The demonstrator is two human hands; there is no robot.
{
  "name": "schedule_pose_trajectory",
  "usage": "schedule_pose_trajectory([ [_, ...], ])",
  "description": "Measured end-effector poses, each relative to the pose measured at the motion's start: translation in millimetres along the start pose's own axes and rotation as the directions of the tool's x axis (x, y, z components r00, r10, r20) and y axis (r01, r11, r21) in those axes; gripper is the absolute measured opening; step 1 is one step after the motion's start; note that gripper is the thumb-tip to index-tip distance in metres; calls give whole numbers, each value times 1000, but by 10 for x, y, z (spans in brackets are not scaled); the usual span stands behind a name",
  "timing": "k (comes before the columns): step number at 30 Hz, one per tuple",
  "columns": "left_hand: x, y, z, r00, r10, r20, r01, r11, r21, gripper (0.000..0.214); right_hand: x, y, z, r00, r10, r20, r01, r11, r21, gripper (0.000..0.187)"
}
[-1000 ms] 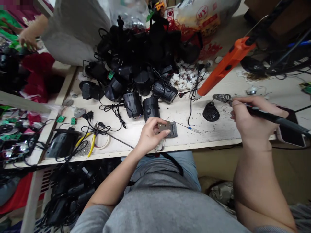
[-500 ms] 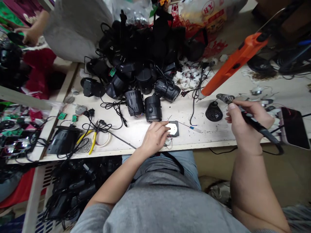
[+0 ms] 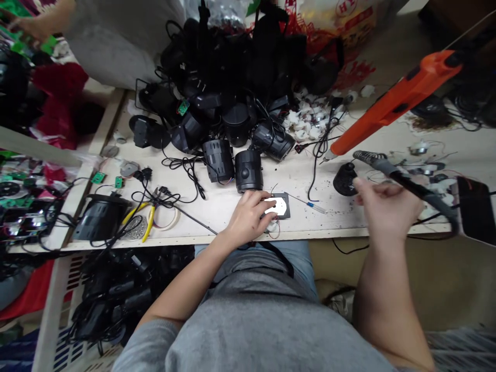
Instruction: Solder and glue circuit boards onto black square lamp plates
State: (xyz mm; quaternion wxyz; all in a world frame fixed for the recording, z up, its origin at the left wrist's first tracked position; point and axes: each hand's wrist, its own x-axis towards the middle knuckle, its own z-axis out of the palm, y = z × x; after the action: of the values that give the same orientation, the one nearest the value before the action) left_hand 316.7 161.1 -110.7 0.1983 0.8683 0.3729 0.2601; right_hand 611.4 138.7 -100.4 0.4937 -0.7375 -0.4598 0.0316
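My left hand (image 3: pixel 250 217) lies at the bench's front edge, its thumb and fingers closed on the left side of a small black square part with a white face (image 3: pixel 282 206). Thin red wires (image 3: pixel 276 230) curl out beside the thumb. My right hand (image 3: pixel 383 206), smeared by motion, is just below the soldering iron (image 3: pixel 411 181), whose tip end is in a wire coil (image 3: pixel 366 156). Its fingertips are close to a small black round dish (image 3: pixel 344 179); whether they hold anything is unclear. A thin screwdriver with a blue-and-clear handle (image 3: pixel 315 207) lies between the hands.
Black cylindrical housings (image 3: pixel 248 170) and tangled cables stand behind my left hand. An orange electric screwdriver (image 3: pixel 395 106) hangs at right. Small white parts (image 3: pixel 306 119) are heaped behind. Yellow-handled pliers (image 3: pixel 149 222) lie at left. A co-worker's arm (image 3: pixel 46 23) shows top left.
My right hand has come off the soldering iron's handle and moved slightly left and down. The iron stays in the coil. My left hand still holds the square part. The view has shifted slightly.
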Motion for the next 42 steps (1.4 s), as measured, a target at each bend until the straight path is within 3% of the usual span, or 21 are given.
schedule_pose_trajectory([
  [2, -5, -12, 0, 1000, -1, 4, 1, 1000, -12, 25, -405, -100, 16, 1000, 19, 1, -19, 1000, 13, 36],
  [4, -6, -27, -5, 1000, 1, 10, 0, 1000, -22, 25, -823, -281, 28, 990, -52, 132, 50, 999, 16, 24],
  [6, -4, -40, -9, 1000, 11, 6, -11, 1000, -29, 26, -1164, -481, 76, 879, -280, 385, 268, 959, 87, 13],
  [7, -4, -44, -10, 1000, 17, 4, -17, 999, -33, 26, -1287, -565, 121, 842, -336, 423, 320, 941, 111, 13],
  [9, -4, -49, -10, 1000, 16, 7, -16, 999, -36, 27, -1433, -671, 251, 829, -372, 418, 374, 924, 81, 26],
  [11, -9, -50, -8, 1000, 4, 27, -3, 999, -33, 27, -1476, -697, 396, 852, -357, 382, 384, 923, 8, 34],
  [16, -28, -66, -13, 998, 12, 66, -10, 1000, -23, 31, -1451, -683, 531, 870, -340, 356, 380, 924, -48, 16],
  [21, -26, -72, -9, 998, 31, 48, -29, 999, -32, 31, -1347, -670, 275, 869, -270, 414, 325, 943, -67, 14],
  [25, -20, -45, 3, 1000, 17, 15, -17, 999, -35, 25, -1035, -515, 58, 824, -275, 495, 324, 946, -15, 24],
  [28, -21, -17, 9, 1000, 22, -16, -23, 999, -49, 25, -743, -429, -18, 766, -341, 545, 388, 921, 30, 25],
  [32, -34, 9, -6, 1000, 5, -14, -6, 998, -66, 29, -477, -488, 36, 639, -471, 608, 485, 860, 156, 15],
  [36, -51, -10, -58, 999, -20, 38, 25, 991, -135, 32, -362, -613, 187, 498, -505, 705, 499, 832, 243, 29],
  [42, -43, -39, -137, 996, -20, 85, 35, 983, -181, 31, -248, -707, 274, 330, -587, 739, 614, 728, 304, 19],
])
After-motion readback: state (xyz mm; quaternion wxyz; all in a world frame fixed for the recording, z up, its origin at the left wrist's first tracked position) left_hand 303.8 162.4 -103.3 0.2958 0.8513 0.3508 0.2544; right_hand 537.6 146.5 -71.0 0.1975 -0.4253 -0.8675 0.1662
